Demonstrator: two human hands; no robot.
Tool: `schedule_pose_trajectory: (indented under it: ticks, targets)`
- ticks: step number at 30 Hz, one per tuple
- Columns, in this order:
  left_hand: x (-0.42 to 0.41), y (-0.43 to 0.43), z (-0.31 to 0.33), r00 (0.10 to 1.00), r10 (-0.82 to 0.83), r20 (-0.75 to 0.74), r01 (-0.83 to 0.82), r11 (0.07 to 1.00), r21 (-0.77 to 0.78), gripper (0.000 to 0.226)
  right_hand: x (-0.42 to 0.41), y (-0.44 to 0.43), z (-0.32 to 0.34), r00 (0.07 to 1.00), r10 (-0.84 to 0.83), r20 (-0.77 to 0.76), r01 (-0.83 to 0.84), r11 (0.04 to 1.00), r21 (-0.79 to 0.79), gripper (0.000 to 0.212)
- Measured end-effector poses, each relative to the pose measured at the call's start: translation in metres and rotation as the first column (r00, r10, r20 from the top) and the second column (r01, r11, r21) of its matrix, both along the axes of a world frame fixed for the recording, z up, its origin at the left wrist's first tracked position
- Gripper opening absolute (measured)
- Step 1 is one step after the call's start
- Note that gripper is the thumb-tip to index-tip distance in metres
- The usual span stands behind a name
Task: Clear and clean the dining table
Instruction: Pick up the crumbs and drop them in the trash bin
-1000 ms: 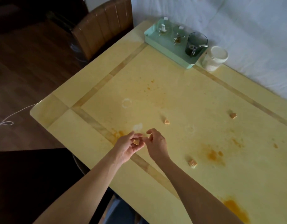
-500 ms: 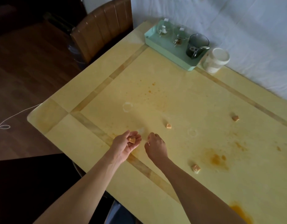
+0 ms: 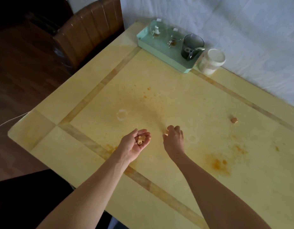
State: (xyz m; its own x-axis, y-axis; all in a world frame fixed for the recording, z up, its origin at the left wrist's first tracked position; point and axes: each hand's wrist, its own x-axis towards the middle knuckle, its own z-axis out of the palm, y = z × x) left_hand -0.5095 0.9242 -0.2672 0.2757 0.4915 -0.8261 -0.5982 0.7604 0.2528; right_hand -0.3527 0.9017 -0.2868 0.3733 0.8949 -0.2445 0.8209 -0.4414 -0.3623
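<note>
the left hand (image 3: 134, 144) is cupped palm up just above the table (image 3: 159, 90), fingers loosely curled around a couple of small tan crumbs (image 3: 140, 140) lying in the palm. the right hand (image 3: 173, 140) is palm down beside it, fingertips drawn together and pinching another bit (image 3: 166, 132) at the table surface; whether it is already lifted clear i cannot tell. one more piece (image 3: 234, 120) lies well apart to the right, alone on bare tabletop. orange stains (image 3: 216, 163) and pale ring marks are spread over the surface, so wiping looks not yet begun. these scraps look light, dry and crumbly, probably easy to crush, so a gentle pinch by the sides with thumb and forefinger should do, then a drop into the cupped palm, which needs to keep level so nothing rolls off. at the far edge a green tray (image 3: 161, 54) holds a dark cup (image 3: 191, 47), with a white jar (image 3: 211, 61) just beside it.
</note>
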Motion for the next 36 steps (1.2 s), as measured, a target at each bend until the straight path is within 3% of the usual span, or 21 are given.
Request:
schedule_pose_trajectory:
  ticks: [5,9,14,16,19,22,26,33,36]
  targets:
    - [0.005,0.006,-0.007,1.000,-0.024,-0.012,0.024,1.000,0.000,0.036,-0.003,0.008,-0.009,0.996,0.049,0.080,-0.045,0.998,-0.048,0.027]
    - [0.012,0.009,-0.009,0.999,-0.035,-0.013,0.035,0.999,-0.006,0.036,-0.003,0.007,-0.006,0.995,-0.040,-0.089,0.044,0.998,0.049,0.023]
    - [0.038,0.008,-0.005,0.992,-0.129,0.016,0.129,0.992,0.008,0.042,-0.018,-0.014,0.017,0.944,0.159,-0.288,-0.083,0.963,0.257,0.018]
    - [0.049,0.005,-0.003,0.990,-0.123,0.064,0.124,0.992,-0.004,0.041,-0.015,-0.023,0.021,0.939,0.155,-0.307,-0.059,0.952,0.300,0.019]
    - [0.063,-0.002,-0.005,0.983,-0.144,0.116,0.145,0.989,-0.006,0.041,0.016,-0.049,0.019,0.973,-0.044,-0.226,0.109,0.953,0.282,0.022]
    - [0.076,-0.012,-0.007,0.974,-0.170,0.148,0.175,0.984,-0.019,0.041,0.052,-0.096,0.012,0.970,-0.222,-0.097,0.230,0.970,0.084,0.026]
    - [0.099,-0.022,-0.004,0.967,-0.224,0.118,0.228,0.974,-0.017,0.043,0.070,-0.144,0.000,0.974,-0.220,0.062,0.225,0.971,-0.082,0.028]
    - [0.123,-0.035,-0.002,0.953,-0.291,0.089,0.294,0.956,-0.016,0.042,0.061,-0.150,-0.006,0.981,-0.156,0.118,0.166,0.983,-0.082,0.016]
    - [0.126,-0.035,-0.003,0.948,-0.306,0.081,0.308,0.951,-0.010,0.043,0.061,-0.151,-0.012,0.982,-0.130,0.136,0.136,0.990,-0.030,0.021]
